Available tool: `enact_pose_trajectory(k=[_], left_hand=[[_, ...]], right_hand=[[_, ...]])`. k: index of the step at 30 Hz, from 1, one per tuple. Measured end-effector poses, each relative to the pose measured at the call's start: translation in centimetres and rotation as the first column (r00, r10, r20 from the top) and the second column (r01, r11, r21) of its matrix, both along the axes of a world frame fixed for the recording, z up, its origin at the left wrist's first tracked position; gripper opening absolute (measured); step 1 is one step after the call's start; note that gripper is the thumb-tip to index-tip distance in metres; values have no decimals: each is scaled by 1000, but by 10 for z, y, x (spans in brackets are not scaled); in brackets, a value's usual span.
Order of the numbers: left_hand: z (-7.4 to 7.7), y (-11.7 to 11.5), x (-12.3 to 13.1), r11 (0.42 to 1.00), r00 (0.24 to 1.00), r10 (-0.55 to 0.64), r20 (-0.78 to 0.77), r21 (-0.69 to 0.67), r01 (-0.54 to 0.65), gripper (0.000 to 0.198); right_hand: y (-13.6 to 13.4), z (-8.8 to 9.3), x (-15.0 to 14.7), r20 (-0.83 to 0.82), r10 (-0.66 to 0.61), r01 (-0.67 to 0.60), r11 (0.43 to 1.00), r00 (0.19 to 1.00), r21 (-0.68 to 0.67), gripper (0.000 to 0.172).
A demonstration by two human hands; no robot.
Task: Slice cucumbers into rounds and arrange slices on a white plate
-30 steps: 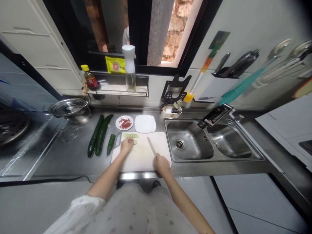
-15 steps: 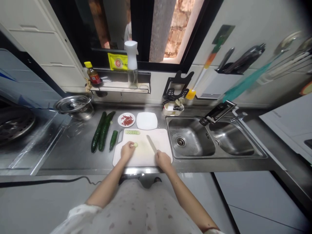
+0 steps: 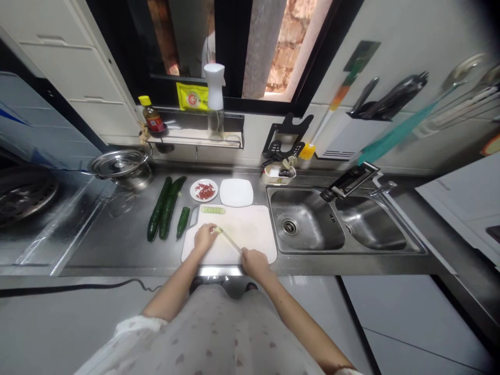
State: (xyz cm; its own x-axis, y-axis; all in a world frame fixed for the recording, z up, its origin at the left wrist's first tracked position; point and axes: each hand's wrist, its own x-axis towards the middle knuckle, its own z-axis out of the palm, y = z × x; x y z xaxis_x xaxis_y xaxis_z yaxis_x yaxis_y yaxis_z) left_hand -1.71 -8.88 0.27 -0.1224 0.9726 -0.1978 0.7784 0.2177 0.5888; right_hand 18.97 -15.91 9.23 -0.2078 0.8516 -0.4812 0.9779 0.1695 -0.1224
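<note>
A white cutting board (image 3: 250,229) lies on the steel counter in front of me. My left hand (image 3: 203,237) rests on the board with fingers curled over a small cucumber piece (image 3: 217,229). My right hand (image 3: 253,260) grips the handle of a knife (image 3: 230,240), whose blade points up-left and touches that piece. A row of cucumber slices (image 3: 213,210) lies along the board's far edge.
Two whole cucumbers (image 3: 164,213) and a short piece (image 3: 182,222) lie left of the board. A small plate of chopped red chilli (image 3: 203,190) and a white square plate (image 3: 236,192) sit behind it. A double sink (image 3: 312,224) is at the right, a steel pot (image 3: 119,167) at far left.
My left hand drew back from the slice row to the board's middle with a cucumber piece. My right hand swung the knife blade leftwards until it met that piece.
</note>
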Motion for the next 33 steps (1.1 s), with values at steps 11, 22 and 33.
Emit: enact_pose_trajectory(k=[11,22,33], left_hand=[[1,4,-7,998,997,38,62,-57,-35,24],[4,4,-7,996,996,56,64,-77,-51,26],[-3,4,-7,997,997,62,44,-46,-60,26]], right_hand=[[3,3,-2,35,30,-29,999,999,-22,30],[7,-1,-3,16,62,-61,997,998,-54,30],[16,4,-3,9,106,-105,991,994,-77,31]])
